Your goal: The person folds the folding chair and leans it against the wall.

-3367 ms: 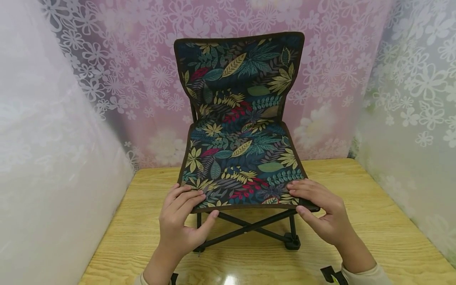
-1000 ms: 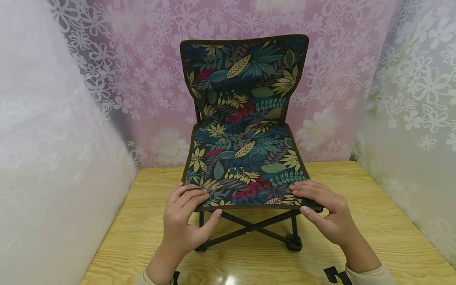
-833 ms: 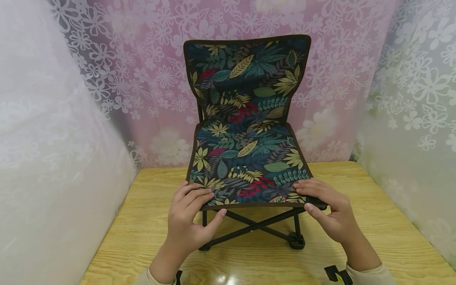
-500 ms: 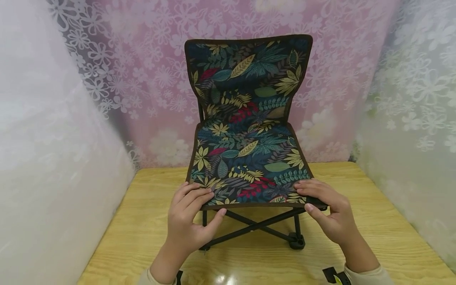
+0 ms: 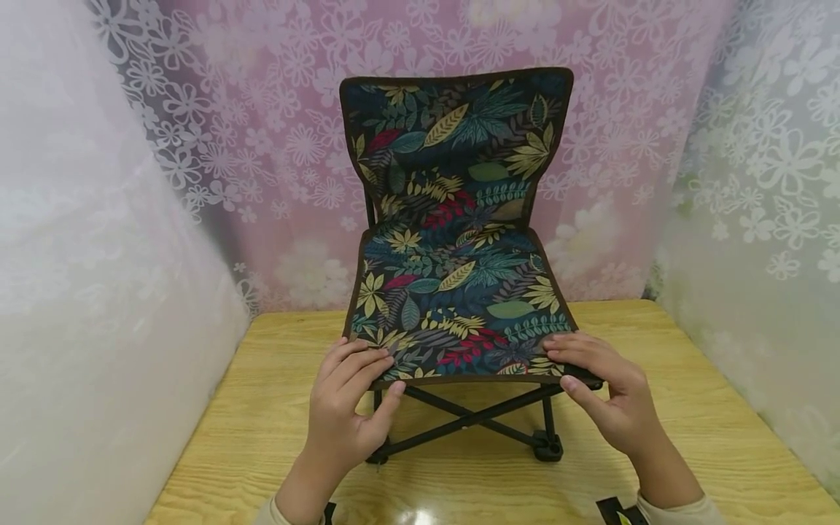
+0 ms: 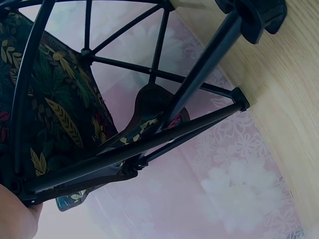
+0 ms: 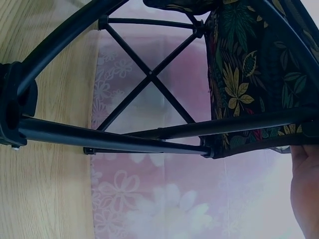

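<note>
A small folding chair (image 5: 453, 292) stands upright on the table, unfolded, its dark fabric printed with colourful leaves. At the seat's front left corner, my left hand (image 5: 348, 405) holds on, fingers over the fabric and thumb at the front edge. My right hand (image 5: 610, 386) holds the front right corner the same way. Crossed black tubes (image 5: 467, 419) run beneath the seat. From below, the left wrist view shows the frame (image 6: 129, 149) and part of the left hand (image 6: 17, 216); the right wrist view shows the fabric underside (image 7: 239, 89) and part of the right hand (image 7: 305, 189).
The wood-grain table (image 5: 689, 408) carries the chair. Behind it hangs a pink floral curtain (image 5: 282, 146), with pale translucent sheets on the left (image 5: 98, 292) and the right (image 5: 755, 240). A black plastic foot (image 5: 547, 446) ends the front right leg.
Both hands and the chair have shifted slightly right together, mostly before half a second ago. Since then the left thumb has drawn a little left along the seat's front edge.
</note>
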A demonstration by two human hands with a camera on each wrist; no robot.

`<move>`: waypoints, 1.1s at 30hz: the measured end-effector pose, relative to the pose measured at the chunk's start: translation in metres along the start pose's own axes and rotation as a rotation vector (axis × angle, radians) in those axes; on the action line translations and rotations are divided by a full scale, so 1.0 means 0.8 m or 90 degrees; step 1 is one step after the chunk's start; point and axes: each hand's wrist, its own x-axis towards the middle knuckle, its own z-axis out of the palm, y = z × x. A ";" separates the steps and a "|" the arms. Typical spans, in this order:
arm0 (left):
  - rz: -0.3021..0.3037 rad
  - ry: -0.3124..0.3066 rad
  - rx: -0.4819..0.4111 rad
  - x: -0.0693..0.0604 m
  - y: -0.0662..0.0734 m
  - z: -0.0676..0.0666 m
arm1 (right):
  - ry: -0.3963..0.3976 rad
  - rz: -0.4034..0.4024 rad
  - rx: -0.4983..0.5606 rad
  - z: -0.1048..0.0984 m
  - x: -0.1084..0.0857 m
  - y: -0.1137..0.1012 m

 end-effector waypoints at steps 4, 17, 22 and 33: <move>0.017 0.004 -0.013 0.000 -0.004 -0.002 | -0.006 0.007 -0.003 -0.003 0.000 -0.002; 0.055 0.037 -0.071 -0.004 -0.015 -0.005 | 0.018 0.005 -0.024 -0.001 -0.002 -0.014; 0.054 0.047 -0.100 -0.007 -0.019 -0.006 | 0.024 -0.001 -0.039 -0.001 -0.001 -0.017; 0.112 0.028 -0.021 -0.007 -0.016 -0.008 | 0.042 -0.027 -0.070 0.002 0.003 -0.026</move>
